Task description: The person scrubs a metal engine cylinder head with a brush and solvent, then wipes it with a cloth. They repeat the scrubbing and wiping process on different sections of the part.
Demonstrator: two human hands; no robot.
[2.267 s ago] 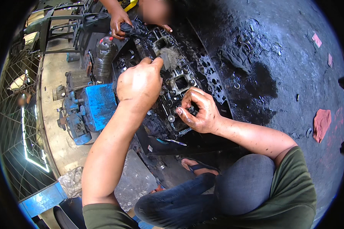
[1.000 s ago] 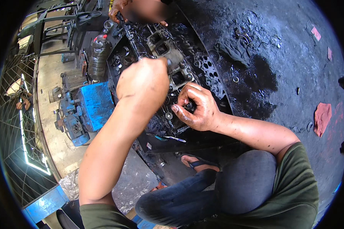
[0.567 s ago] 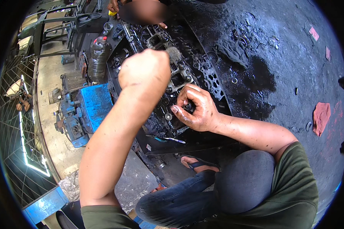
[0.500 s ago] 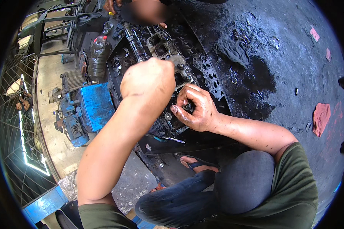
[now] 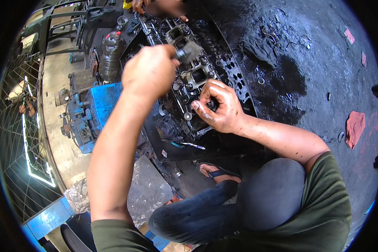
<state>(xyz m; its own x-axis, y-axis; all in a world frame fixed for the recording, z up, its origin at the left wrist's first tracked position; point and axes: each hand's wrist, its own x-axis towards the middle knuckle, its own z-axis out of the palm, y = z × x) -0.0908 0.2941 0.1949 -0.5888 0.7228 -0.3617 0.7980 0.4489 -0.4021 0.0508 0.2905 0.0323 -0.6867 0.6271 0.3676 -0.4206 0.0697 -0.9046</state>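
Moved: the left hand (image 5: 149, 69) has swung leftward across the engine part (image 5: 193, 69), uncovering more of it; the right hand (image 5: 227, 111) keeps its place
Left fingers: closed round a blurred dark tool (image 5: 181, 54), its kind unclear to me from here
Right fingers: curled into a ring at one bolt-like post (image 5: 211, 104); whether they pinch it I cannot tell
Engine part: just one, lying slantwise under and beyond both hands, on a black tray (image 5: 239, 145)
Handling: I judge it heavy, stiff and slippery with oil; I would grip the outer edges at both ends
Beside it: one perforated plate (image 5: 231, 73) to the right, one slim pale item (image 5: 193, 145) near the bottom end
Further out: one dark bottle (image 5: 112, 59) and one blue machine (image 5: 107, 98) left; one dark cloth (image 5: 261, 49), one reddish cloth (image 5: 355, 128) and two pink scraps (image 5: 349, 36) right
Far end: at least one co-worker's hand (image 5: 138, 6)
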